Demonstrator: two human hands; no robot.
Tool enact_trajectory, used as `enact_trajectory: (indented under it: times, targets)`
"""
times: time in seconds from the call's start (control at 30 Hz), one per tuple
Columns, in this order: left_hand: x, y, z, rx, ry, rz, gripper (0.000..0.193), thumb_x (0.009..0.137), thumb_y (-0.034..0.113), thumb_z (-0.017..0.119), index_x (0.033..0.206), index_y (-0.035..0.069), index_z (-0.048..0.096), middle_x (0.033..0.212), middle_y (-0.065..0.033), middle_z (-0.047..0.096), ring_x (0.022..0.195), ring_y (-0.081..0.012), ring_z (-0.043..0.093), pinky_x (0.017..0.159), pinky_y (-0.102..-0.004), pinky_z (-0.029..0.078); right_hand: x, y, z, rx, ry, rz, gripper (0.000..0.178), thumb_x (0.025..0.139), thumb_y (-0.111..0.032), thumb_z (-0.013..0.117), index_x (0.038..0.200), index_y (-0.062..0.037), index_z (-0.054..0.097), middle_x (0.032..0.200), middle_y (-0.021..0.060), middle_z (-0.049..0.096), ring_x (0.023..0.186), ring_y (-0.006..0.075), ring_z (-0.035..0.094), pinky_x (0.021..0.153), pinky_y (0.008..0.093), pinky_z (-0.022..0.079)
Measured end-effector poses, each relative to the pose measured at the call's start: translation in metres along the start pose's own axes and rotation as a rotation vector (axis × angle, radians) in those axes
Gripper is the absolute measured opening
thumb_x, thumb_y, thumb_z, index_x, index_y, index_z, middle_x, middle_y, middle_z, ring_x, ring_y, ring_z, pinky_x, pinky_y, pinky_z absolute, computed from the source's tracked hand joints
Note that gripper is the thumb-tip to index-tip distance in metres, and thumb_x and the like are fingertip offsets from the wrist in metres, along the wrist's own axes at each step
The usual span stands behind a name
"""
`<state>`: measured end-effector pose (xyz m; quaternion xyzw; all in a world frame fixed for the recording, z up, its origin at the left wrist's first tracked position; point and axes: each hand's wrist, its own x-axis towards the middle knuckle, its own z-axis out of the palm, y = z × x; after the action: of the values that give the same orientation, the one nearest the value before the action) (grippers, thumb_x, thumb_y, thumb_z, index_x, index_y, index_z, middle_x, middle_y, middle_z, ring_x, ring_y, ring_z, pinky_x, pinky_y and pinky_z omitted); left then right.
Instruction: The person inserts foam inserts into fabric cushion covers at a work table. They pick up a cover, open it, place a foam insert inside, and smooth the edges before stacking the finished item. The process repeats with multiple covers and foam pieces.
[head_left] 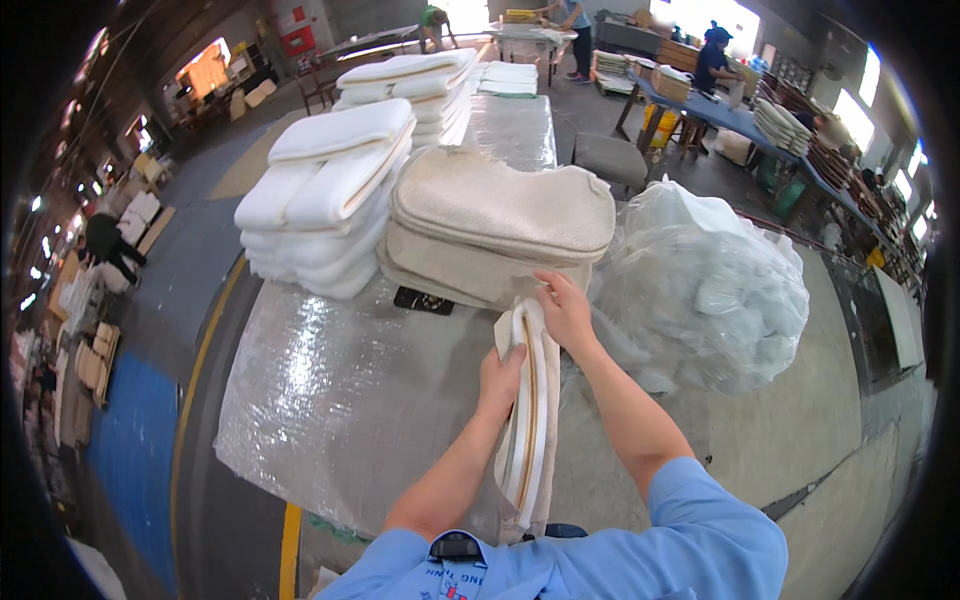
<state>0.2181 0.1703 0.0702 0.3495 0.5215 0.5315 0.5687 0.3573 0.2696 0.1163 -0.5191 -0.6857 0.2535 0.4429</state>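
Note:
A long beige fabric cushion piece (543, 420) stands edge-up between my hands, its end toward my body. White padding and a thin tan-brown strip run along its open edge. My left hand (500, 380) grips it from the left, thumb on top. On its far right end lies my right hand (566, 312), fingers curled in close to the beige stack; its thumb is hidden. That stack of rounded beige cushion pieces (500, 205) sits just beyond, on the plastic-wrapped table (330, 400). A flat black item (424, 300) pokes out under its left front edge.
White folded padding (330, 190) is piled left of the beige stack, with further white piles (410, 85) behind. A big clear plastic bag of white material (705, 290) bulges at the right. A grey chair (610, 158) stands behind it. Several people work farther off near blue tables (730, 118).

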Motion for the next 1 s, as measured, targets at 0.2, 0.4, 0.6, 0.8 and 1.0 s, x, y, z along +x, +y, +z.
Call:
enact_trajectory:
  times: [0.2, 0.4, 0.6, 0.8, 1.0]
  targets:
    - [-0.002, -0.008, 0.024, 0.1, 0.086, 0.056, 0.046, 0.105, 0.022, 0.059, 0.143, -0.005, 0.059, 0.133, -0.0196, 0.07, 0.121, -0.0271, 0.067, 0.104, -0.038, 0.05, 0.024, 0.03, 0.017, 0.274, -0.399, 0.517, 0.031, 0.097, -0.029, 0.073, 0.112, -0.0028, 0.08, 0.106, 0.0111, 0.078, 0.096, 0.0208, 0.069, 0.089, 0.0367, 0.053]
    - [-0.014, -0.024, 0.031, 0.027, 0.201, 0.119, 0.045, 0.105, 0.025, 0.058, 0.136, -0.008, 0.061, 0.12, -0.022, 0.069, 0.114, -0.0333, 0.068, 0.099, -0.043, 0.05, 0.003, 0.027, 0.032, 0.443, -0.359, 0.457, 0.027, 0.098, -0.028, 0.072, 0.101, -0.0029, 0.081, 0.091, 0.0066, 0.076, 0.086, 0.0161, 0.067, 0.082, 0.0329, 0.053]
    - [0.021, -0.015, -0.005, 0.334, 0.334, 0.138, 0.04, 0.104, 0.028, 0.06, 0.111, -0.01, 0.071, 0.111, -0.0264, 0.068, 0.106, -0.0406, 0.068, 0.094, -0.0482, 0.051, -0.013, 0.026, 0.061, 0.573, -0.186, 0.414, 0.023, 0.101, -0.024, 0.069, 0.1, -0.003, 0.08, 0.086, 0.0008, 0.073, 0.081, 0.0106, 0.062, 0.077, 0.0303, 0.051]
    - [0.026, -0.005, -0.019, 0.59, 0.384, 0.311, 0.032, 0.105, 0.025, 0.062, 0.103, -0.004, 0.074, 0.099, -0.0219, 0.069, 0.09, -0.038, 0.068, 0.084, -0.0462, 0.052, -0.003, 0.023, 0.069, 0.575, -0.303, 0.458, 0.024, 0.101, -0.023, 0.069, 0.102, -0.0021, 0.079, 0.089, 0.0032, 0.074, 0.085, 0.0122, 0.063, 0.079, 0.0317, 0.051]
    - [0.035, 0.004, -0.012, 0.552, 0.392, 0.323, 0.027, 0.105, 0.021, 0.062, 0.095, -0.002, 0.071, 0.091, -0.0178, 0.065, 0.082, -0.0359, 0.064, 0.075, -0.0468, 0.05, 0.008, 0.014, 0.065, 0.342, -0.341, 0.534, 0.021, 0.103, -0.02, 0.066, 0.102, -0.001, 0.077, 0.096, 0.0069, 0.073, 0.091, 0.0147, 0.063, 0.082, 0.0328, 0.05]
